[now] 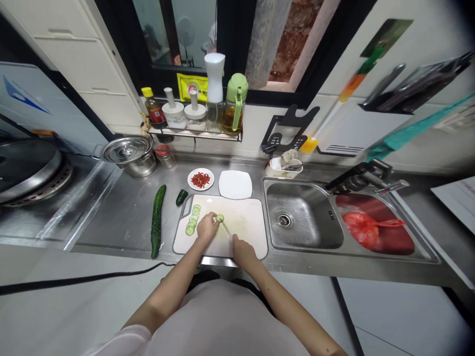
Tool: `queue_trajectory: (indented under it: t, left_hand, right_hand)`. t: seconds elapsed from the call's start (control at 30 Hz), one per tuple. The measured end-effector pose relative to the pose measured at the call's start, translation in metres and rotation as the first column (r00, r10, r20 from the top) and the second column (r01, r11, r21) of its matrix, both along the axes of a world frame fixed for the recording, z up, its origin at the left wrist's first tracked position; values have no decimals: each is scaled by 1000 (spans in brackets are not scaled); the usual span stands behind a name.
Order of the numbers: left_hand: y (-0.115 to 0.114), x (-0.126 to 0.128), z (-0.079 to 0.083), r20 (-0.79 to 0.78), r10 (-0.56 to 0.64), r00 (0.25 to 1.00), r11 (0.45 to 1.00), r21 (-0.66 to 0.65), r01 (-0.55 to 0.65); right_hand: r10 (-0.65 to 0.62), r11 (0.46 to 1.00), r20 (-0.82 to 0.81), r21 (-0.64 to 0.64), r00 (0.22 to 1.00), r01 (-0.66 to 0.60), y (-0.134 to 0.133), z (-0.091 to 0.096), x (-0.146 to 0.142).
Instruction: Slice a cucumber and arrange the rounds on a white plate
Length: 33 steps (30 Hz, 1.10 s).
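On the white cutting board (252, 232), my left hand (208, 226) pinches a round cucumber slice (220, 217) at its fingertips. My right hand (243, 251) grips a small knife (226, 230), its blade reaching up and left to the slice. A row of overlapping cucumber slices (193, 220) lies on the board's left side. Beyond the board's top left corner rests a short cucumber end (181, 198). A whole cucumber (157, 222) lies lengthwise on the steel counter farther left.
Behind the board stand a plate of chopped red pieces (201, 179) and a white square plate (235, 185). The steel sink (304, 217) is at the right, a red plastic bag (365, 230) in its second basin. A lidded pot (131, 154) stands back left, beneath a condiment shelf (196, 133).
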<state>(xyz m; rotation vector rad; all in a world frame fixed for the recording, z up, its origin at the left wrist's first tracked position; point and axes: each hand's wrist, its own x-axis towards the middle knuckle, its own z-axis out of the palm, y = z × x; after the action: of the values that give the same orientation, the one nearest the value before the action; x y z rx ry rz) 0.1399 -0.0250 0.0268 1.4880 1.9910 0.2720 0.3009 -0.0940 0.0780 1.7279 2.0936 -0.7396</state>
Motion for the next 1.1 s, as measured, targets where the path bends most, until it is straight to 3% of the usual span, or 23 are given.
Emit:
queue_trajectory:
  t: [0.23,1.1]
  left_hand:
    - [-1,0,-1,-4,-4,1000,1000,13,4]
    - [-1,-1,-3,-7,-18,1000,1000,13,18]
  right_hand:
    - [-14,999,26,-38,1000,15,3,6,-4]
    - [-21,999,-10,-33,1000,21,17,0,-10]
